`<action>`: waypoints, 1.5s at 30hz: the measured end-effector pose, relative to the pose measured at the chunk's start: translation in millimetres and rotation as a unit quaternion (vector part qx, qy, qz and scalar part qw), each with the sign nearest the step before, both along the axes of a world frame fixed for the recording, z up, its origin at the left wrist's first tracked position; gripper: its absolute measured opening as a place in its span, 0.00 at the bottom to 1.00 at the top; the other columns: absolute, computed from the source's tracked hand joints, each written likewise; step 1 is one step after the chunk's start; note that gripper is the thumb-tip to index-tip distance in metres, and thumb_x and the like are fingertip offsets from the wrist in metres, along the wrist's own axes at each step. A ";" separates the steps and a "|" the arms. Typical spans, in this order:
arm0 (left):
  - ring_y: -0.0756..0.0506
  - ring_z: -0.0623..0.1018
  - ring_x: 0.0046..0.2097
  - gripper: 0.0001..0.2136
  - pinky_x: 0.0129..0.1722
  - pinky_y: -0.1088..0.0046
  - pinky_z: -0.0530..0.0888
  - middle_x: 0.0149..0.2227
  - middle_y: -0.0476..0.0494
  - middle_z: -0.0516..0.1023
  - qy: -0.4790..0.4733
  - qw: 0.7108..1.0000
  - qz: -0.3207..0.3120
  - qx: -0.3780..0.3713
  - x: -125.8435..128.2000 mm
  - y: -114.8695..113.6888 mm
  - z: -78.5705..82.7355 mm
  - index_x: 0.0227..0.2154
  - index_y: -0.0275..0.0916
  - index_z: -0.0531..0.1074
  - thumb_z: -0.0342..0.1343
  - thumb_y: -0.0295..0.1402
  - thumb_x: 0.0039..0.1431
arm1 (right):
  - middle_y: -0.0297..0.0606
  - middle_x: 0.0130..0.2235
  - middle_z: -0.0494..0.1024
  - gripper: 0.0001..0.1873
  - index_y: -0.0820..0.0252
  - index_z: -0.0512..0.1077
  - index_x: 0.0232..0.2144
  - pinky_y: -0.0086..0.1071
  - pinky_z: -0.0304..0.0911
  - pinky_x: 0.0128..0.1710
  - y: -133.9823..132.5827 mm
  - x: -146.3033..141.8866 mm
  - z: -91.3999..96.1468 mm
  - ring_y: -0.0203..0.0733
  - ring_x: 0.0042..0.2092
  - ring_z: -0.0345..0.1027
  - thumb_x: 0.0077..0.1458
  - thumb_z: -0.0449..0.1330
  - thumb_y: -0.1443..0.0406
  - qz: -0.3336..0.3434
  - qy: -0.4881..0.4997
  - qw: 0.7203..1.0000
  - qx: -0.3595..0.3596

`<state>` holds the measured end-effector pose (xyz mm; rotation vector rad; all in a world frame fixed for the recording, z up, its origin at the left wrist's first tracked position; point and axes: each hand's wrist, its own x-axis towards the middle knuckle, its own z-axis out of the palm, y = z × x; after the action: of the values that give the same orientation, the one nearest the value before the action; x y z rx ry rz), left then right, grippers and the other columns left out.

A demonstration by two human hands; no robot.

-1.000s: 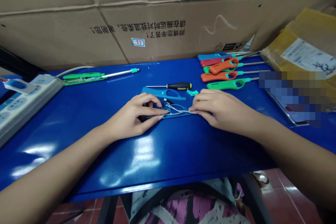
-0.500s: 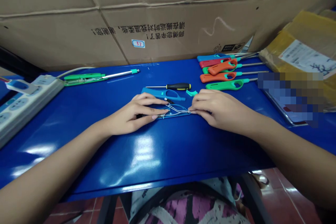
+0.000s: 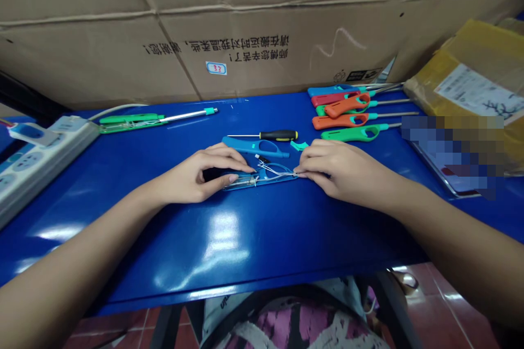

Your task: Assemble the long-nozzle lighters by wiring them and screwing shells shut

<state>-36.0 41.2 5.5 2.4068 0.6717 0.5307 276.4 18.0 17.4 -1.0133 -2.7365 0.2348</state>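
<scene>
An opened blue lighter half-shell (image 3: 262, 177) with white wires lies on the blue table (image 3: 229, 240) between my hands. My left hand (image 3: 196, 177) curls over its left end, thumb and fingers closed on the shell. My right hand (image 3: 339, 169) pinches the shell's right tip, where the metal tube starts. Just behind lies the other blue shell half (image 3: 256, 147), a small teal trigger piece (image 3: 300, 145) and a black-handled screwdriver (image 3: 270, 135).
Several long-nosed lighters in blue, red, orange and green (image 3: 352, 114) lie at the back right. A green opened lighter (image 3: 135, 120) lies at the back left beside a white power strip (image 3: 36, 155). Cardboard boxes (image 3: 245, 27) wall off the back; a yellow parcel (image 3: 475, 76) sits right.
My left hand has slid a little to the left along the blue shell, uncovering more of its wires. My right hand has stayed in place.
</scene>
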 end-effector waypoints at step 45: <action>0.44 0.77 0.50 0.13 0.53 0.63 0.74 0.48 0.40 0.79 -0.062 0.995 0.078 -0.015 7.4 -3.3 2.8 0.50 0.42 0.77 0.49 0.33 0.71 | 0.39 0.35 0.80 0.10 0.60 0.78 0.32 0.37 0.61 0.43 -0.8 2.5 3.7 0.43 0.40 0.68 0.63 0.58 0.71 0.008 0.008 1.000 -0.014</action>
<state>-28.7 37.9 8.2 2.2842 0.8109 0.7232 278.9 17.2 21.1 -0.9930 -2.7342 0.2835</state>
